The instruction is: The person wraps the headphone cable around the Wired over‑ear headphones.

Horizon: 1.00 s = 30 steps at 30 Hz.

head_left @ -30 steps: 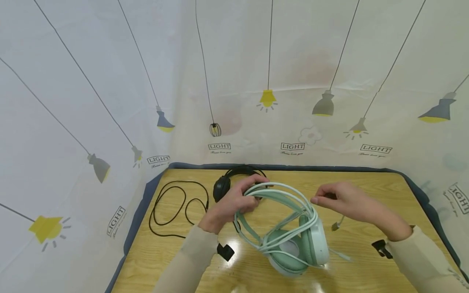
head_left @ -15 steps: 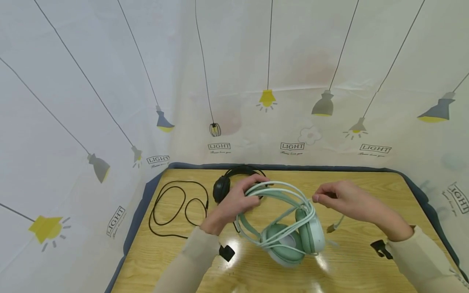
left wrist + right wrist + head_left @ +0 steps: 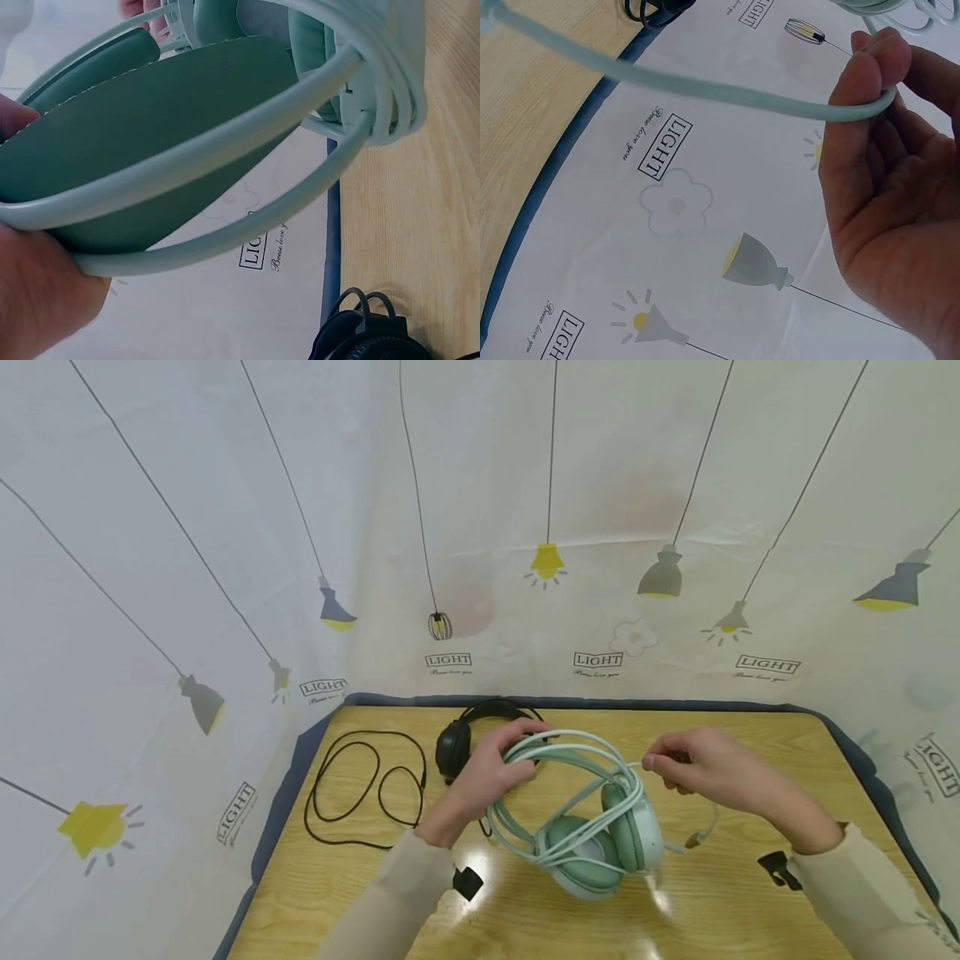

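Observation:
Mint-green headphones [image 3: 633, 835] hang tilted above the wooden table, their cable wound in several loops round the headband and ear cups. My left hand [image 3: 483, 777] grips the headband [image 3: 172, 127] at its top, fingers and thumb curled over band and loops. To the right of the headphones, my right hand [image 3: 705, 764] pinches the pale green cable [image 3: 727, 91] between thumb and fingertips. From that hand the cable's end dangles, with a small plug [image 3: 695, 840] showing beside the right ear cup.
Black headphones [image 3: 453, 750] lie at the back of the table [image 3: 750, 910], partly hidden behind my left hand. Their black cable [image 3: 322, 814] curls over the left side. A pale sheet printed with lamps [image 3: 600, 610] surrounds the table.
The mint-green headphones have risen slightly and turned a little in my left hand. The dangling plug has swung, and my right hand has shifted slightly while keeping its pinch.

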Available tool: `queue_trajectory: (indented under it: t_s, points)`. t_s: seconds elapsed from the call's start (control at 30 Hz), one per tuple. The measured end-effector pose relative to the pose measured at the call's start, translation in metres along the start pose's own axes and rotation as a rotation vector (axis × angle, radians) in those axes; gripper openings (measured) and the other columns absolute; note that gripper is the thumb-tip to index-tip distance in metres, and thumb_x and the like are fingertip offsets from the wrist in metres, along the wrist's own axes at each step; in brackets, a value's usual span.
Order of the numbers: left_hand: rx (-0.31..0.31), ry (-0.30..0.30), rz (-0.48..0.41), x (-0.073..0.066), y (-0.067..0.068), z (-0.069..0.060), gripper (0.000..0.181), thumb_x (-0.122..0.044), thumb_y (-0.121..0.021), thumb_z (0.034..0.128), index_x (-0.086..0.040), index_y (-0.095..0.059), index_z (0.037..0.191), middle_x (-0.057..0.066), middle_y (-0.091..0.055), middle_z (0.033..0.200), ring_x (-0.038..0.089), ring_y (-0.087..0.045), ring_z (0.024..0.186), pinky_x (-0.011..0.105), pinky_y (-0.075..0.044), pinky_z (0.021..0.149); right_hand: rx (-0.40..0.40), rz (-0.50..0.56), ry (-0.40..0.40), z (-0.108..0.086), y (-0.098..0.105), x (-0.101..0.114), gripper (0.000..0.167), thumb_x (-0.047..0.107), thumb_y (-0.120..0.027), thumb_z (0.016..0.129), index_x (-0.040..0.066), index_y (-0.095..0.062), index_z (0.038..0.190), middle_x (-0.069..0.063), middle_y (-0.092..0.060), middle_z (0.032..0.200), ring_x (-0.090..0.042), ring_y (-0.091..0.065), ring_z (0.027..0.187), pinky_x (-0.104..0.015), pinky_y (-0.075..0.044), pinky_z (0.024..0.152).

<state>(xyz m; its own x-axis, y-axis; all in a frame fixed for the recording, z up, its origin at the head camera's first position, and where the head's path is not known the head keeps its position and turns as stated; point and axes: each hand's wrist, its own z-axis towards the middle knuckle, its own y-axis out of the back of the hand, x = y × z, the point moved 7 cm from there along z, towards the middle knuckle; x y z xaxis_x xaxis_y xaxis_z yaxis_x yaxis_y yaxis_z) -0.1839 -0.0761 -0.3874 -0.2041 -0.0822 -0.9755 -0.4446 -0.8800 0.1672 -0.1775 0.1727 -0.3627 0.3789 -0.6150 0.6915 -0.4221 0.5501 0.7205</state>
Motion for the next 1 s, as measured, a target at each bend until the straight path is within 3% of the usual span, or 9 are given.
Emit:
queue_trajectory:
  t_s: [0.23,0.47,0.57,0.77,1.0]
  points:
    - [-0.029,0.018,0.017,0.003,-0.001,-0.002,0.052,-0.009,-0.056,0.0814,-0.007,-0.064,0.133,0.009,-0.065,0.104,0.016,-0.051,0.084,0.03,-0.043,0.075,0.071,0.016,-0.072,-0.001,-0.007,-0.01,0.017,0.025,-0.064,0.103,0.011,-0.071,0.095,0.006,-0.059,0.068,-0.01,-0.055,0.057,-0.028,-0.049,0.054]
    - [-0.089,0.029,0.058,0.005,0.002,-0.002,0.052,-0.01,-0.058,0.0802,-0.013,-0.066,0.132,0.004,-0.066,0.102,0.017,-0.054,0.084,0.032,-0.044,0.075,0.183,0.077,-0.026,-0.006,-0.012,-0.012,0.014,0.009,-0.059,0.1,0.0,-0.066,0.109,0.005,-0.063,0.073,-0.01,-0.062,0.064,-0.03,-0.055,0.06]
    - [-0.124,0.023,0.06,0.006,0.004,-0.002,0.052,-0.009,-0.059,0.08,-0.015,-0.067,0.131,0.004,-0.066,0.1,0.017,-0.054,0.083,0.032,-0.044,0.075,0.217,0.09,-0.014,-0.008,-0.014,-0.014,0.011,0.008,-0.058,0.1,0.003,-0.065,0.106,0.006,-0.064,0.073,-0.011,-0.063,0.064,-0.03,-0.055,0.06]
    - [-0.241,0.0,-0.002,0.008,0.014,-0.003,0.05,-0.004,-0.061,0.0793,-0.016,-0.069,0.127,0.004,-0.066,0.096,0.017,-0.053,0.078,0.028,-0.045,0.065,0.226,0.106,0.004,-0.012,-0.012,-0.017,0.016,0.017,-0.056,0.107,0.012,-0.066,0.096,0.005,-0.065,0.074,-0.013,-0.063,0.064,-0.03,-0.053,0.057]
    - [-0.315,-0.025,-0.03,0.008,0.018,-0.002,0.05,-0.003,-0.061,0.079,-0.013,-0.07,0.127,0.004,-0.067,0.094,0.016,-0.052,0.075,0.027,-0.044,0.062,0.182,0.206,-0.007,-0.012,-0.01,-0.015,0.019,0.018,-0.053,0.109,0.004,-0.066,0.106,-0.001,-0.066,0.078,-0.015,-0.066,0.069,-0.033,-0.058,0.062]
